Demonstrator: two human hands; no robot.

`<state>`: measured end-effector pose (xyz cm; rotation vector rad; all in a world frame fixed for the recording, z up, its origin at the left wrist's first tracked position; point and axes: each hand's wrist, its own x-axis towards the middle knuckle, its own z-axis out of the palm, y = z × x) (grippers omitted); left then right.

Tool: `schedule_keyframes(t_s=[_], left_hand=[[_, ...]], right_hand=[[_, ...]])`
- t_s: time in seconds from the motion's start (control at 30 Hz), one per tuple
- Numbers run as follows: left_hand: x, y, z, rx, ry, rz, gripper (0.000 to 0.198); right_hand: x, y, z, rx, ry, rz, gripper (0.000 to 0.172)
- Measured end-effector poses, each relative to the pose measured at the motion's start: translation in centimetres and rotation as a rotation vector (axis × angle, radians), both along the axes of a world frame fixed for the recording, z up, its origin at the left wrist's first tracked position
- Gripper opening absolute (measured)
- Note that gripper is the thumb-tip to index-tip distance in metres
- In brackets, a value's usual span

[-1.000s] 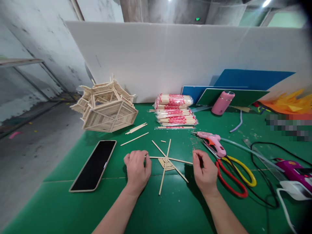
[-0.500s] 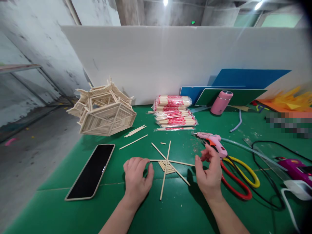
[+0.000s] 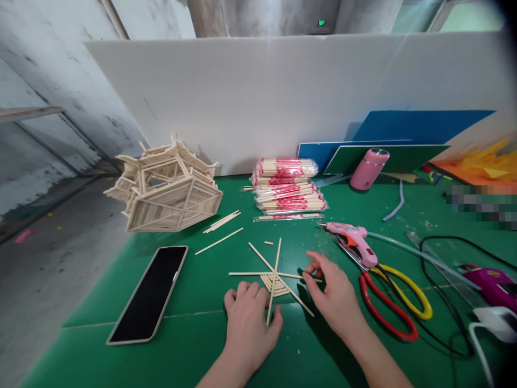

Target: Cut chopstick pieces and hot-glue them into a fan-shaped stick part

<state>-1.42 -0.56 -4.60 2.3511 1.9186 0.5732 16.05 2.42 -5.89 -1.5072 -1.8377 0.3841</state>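
Note:
Three long wooden sticks cross in a star (image 3: pixel 276 274) on the green table, with short stick pieces (image 3: pixel 274 284) laid side by side in its lower wedge. My left hand (image 3: pixel 252 318) is at the near side of the star, its thumb and fingers apart around the lower end of one stick, with no grip on it visible. At the right end of the horizontal stick (image 3: pixel 293 276), my right hand (image 3: pixel 329 285) has thumb and forefinger close together at the stick. A tiny stick piece (image 3: pixel 269 243) lies just behind the star.
A stick-built model (image 3: pixel 169 188) stands back left, near loose sticks (image 3: pixel 219 241) and a phone (image 3: pixel 149 293). Wrapped stick bundles (image 3: pixel 288 186) lie at the back. On the right are a pink glue gun (image 3: pixel 355 242), scissors (image 3: pixel 390 307), cables and a pink bottle (image 3: pixel 369 170).
My left hand has moved right and nearer, away from the horizontal stick's left end. My right hand has shifted left, its fingers now at that stick's right part.

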Motion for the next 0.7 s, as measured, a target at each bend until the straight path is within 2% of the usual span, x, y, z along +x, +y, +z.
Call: schedule_keyframes(t_s=[0.17, 0.3, 0.53, 0.7], left_hand=[[0.2, 0.3, -0.4, 0.003, 0.008, 0.007, 0.012], [0.0, 0.2, -0.5, -0.036, -0.01, 0.008, 0.014], [-1.1, -1.3, -0.5, -0.043, -0.077, -0.007, 0.015], [-1.6, -1.8, -0.7, -0.049, -0.086, -0.044, 0.016]], right_hand=[[-0.6, 0.9, 0.4, -0.072, -0.112, 0.116, 0.043], [-1.6, 1.0, 0.5, -0.127, -0.17, 0.171, 0.041], [-1.9, -0.8, 0.4, -0.204, -0.2, 0.231, 0.036], [-1.7, -2.2, 0.0, -0.261, -0.212, 0.206, 0.032]])
